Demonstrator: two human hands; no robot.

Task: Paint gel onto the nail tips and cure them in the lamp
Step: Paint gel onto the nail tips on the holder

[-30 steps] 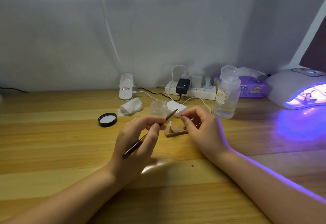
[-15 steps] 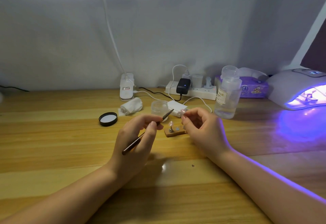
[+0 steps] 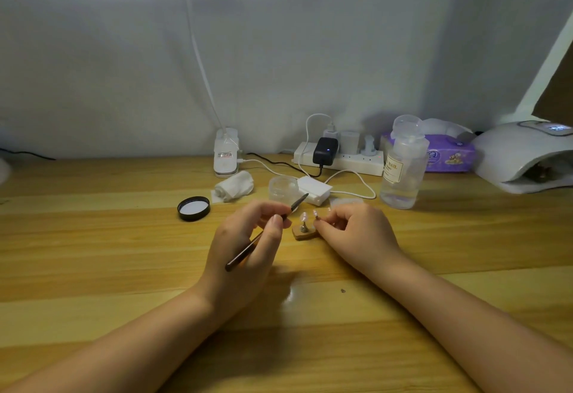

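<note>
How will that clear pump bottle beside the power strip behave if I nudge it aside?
The clear bottle stands tall and narrow, so a push near its cap would probably tip it. It looks mostly empty, with liquid only near the bottom, so it is likely light and would slide readily on the smooth wooden table. Push low.

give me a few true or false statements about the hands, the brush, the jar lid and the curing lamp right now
1. The left hand holds the thin dark brush. True.
2. The right hand lies flat and open on the wooden desk. False: its fingers pinch a small stem topped by a pale nail tip.
3. The round black jar lid is screwed onto the small clear jar. False: it lies on the desk, left of the jar.
4. The white dome curing lamp sits at the far right. True.
5. The lamp's opening glows purple. False: it looks dark.
</note>
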